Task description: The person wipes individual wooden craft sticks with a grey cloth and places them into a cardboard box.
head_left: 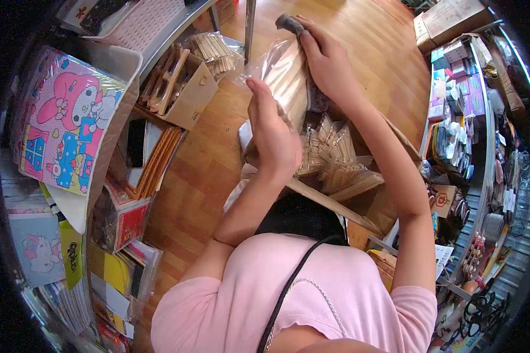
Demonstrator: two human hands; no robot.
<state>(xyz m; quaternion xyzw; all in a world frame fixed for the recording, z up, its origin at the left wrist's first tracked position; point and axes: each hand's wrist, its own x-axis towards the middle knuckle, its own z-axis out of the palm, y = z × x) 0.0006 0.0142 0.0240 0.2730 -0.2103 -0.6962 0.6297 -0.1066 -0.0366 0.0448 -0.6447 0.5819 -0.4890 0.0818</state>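
Observation:
Between my hands is a clear plastic bag of pale wooden sticks (285,70), held tilted above an open cardboard box. My left hand (272,129) is against the bag's lower left side, its thumb up and its other fingers mostly hidden behind the bag. My right hand (328,59) is closed at the bag's upper end, gripping a dark grey cloth (290,24) that runs down behind the bag's right side. Below, the cardboard box (388,209) contains several more plastic bags of wooden pieces (333,144).
At the left, shelves carry a pink cartoon-print pack (70,120), a white plastic basket (147,20) and a small carton (191,94) of wooden items. Crowded shelves (483,112) line the right side. Another cardboard box (450,23) stands at the upper right. Wooden flooring (188,194) shows between.

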